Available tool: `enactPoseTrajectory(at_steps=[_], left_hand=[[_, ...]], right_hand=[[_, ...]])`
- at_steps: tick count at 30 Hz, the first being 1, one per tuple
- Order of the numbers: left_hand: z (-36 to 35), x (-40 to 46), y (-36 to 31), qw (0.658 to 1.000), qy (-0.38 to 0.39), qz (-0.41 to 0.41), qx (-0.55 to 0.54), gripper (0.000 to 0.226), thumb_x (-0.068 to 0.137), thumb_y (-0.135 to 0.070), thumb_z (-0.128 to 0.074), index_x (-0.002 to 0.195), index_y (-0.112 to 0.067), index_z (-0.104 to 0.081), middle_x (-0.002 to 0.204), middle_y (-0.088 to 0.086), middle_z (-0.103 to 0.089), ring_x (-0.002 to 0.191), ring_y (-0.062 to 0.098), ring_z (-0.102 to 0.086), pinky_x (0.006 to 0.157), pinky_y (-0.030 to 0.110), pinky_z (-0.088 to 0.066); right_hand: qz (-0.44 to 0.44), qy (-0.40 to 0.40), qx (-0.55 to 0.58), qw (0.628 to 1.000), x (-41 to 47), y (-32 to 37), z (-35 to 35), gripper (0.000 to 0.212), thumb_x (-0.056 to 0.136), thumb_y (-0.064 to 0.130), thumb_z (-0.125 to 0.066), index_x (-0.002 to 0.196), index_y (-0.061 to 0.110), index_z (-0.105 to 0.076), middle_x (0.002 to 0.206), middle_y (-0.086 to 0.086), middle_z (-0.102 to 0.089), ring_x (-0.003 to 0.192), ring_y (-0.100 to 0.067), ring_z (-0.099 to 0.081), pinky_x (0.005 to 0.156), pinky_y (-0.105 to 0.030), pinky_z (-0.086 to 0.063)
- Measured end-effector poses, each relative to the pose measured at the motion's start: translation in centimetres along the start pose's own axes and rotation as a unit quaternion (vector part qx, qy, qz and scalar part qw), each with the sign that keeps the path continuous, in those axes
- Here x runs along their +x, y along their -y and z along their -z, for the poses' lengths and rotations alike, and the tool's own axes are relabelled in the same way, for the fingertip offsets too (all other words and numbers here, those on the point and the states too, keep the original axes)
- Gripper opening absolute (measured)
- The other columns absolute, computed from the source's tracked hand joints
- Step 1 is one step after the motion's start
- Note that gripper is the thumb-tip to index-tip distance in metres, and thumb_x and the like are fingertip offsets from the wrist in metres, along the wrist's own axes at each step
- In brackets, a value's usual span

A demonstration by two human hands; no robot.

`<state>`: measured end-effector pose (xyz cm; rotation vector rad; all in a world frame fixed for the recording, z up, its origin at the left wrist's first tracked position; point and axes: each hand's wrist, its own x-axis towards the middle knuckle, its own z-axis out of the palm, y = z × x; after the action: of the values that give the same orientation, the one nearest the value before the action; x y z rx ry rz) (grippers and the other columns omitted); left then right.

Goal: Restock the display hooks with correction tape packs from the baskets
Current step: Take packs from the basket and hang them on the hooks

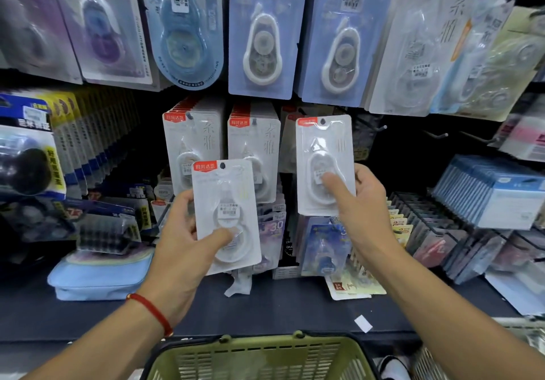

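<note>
Holding 1 white correction tape pack apiece, both hands are raised in front of the display rack. The left hand (184, 232), with a red string bracelet (152, 311) at its wrist, grips the lower pack (225, 217) by its left edge, thumb curled across the blister near the bottom and fingers hidden behind the card. The right hand (358, 205) holds the higher pack (324, 164) from its right side, thumb pressed on the price sticker over the dispenser, fingers wrapped behind. That pack's hang hole sits near the top, level with the row of hooks; I cannot tell whether it is on a hook. Just behind and left of it, 2 full hooks carry matching white packs (253, 155). A bare hook (380, 128) juts out to the right. Below, a green basket (259, 356) sits at the bottom edge, in front of the dark shelf (265, 306).
</note>
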<state>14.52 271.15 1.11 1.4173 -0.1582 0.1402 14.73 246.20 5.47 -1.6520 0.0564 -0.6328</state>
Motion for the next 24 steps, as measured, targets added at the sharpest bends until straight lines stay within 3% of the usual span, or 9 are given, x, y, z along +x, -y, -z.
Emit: enactPoseTrajectory(at_steps=[4,11,18,20,22,24], left_hand=[[0.0,0.1,0.0,1.000,-0.003,0.007,-0.004,0.067,0.082,0.024,-0.063,0.119,-0.032,-0.061,0.112,-0.002,-0.079,0.105,0.020,-0.076,0.091,0.043,-0.058],[-0.3,0.1,0.0,1.000,-0.009,0.005,-0.012,0.064,0.083,0.022,-0.070,0.121,-0.028,-0.059,0.107,-0.001,-0.081,0.097,0.017,-0.078,0.085,0.038,-0.059],[-0.3,0.0,0.0,0.999,0.010,-0.008,-0.032,0.061,0.085,0.017,-0.071,0.124,-0.027,-0.059,0.108,0.000,-0.081,0.098,0.016,-0.078,0.077,0.023,-0.062],[-0.4,-0.1,0.0,0.999,0.012,-0.014,-0.027,0.061,0.085,0.015,-0.072,0.125,-0.028,-0.059,0.109,0.000,-0.081,0.098,0.015,-0.078,0.076,0.022,-0.062],[-0.5,-0.2,0.0,0.999,0.018,-0.017,-0.026,0.059,0.086,0.014,-0.072,0.125,-0.029,-0.059,0.109,0.001,-0.081,0.098,0.017,-0.078,0.077,0.023,-0.062],[-0.7,-0.2,0.0,0.999,0.029,-0.019,-0.036,0.053,0.085,0.008,-0.074,0.122,-0.028,-0.060,0.110,0.003,-0.081,0.100,0.020,-0.078,0.078,0.025,-0.062]], right_hand=[[0.000,0.006,0.015,1.000,0.0,-0.1,0.2,0.025,0.092,0.034,-0.076,0.114,0.023,-0.071,0.106,0.005,-0.079,0.098,-0.017,-0.076,0.087,-0.039,-0.061],[0.014,-0.013,0.032,0.999,-0.3,0.0,0.0,0.033,0.086,0.039,-0.077,0.114,0.023,-0.071,0.104,0.004,-0.080,0.096,-0.018,-0.077,0.089,-0.046,-0.062],[0.013,-0.001,0.029,1.000,-0.1,0.3,0.3,0.031,0.088,0.040,-0.078,0.116,0.027,-0.073,0.108,0.005,-0.080,0.100,-0.018,-0.077,0.090,-0.046,-0.061],[-0.017,0.010,-0.012,1.000,-0.1,0.2,0.3,0.041,0.092,0.046,-0.076,0.126,0.025,-0.067,0.114,0.007,-0.077,0.108,-0.017,-0.074,0.094,-0.043,-0.059],[-0.024,-0.002,-0.131,0.991,-0.4,-0.2,0.4,0.060,0.093,0.052,-0.072,0.142,0.025,-0.052,0.130,0.008,-0.065,0.118,-0.013,-0.064,0.097,-0.038,-0.054],[0.011,0.003,-0.193,0.981,-1.4,-0.1,0.2,0.053,0.094,0.046,-0.072,0.138,0.028,-0.050,0.129,0.010,-0.059,0.112,-0.006,-0.060,0.094,-0.031,-0.051]])
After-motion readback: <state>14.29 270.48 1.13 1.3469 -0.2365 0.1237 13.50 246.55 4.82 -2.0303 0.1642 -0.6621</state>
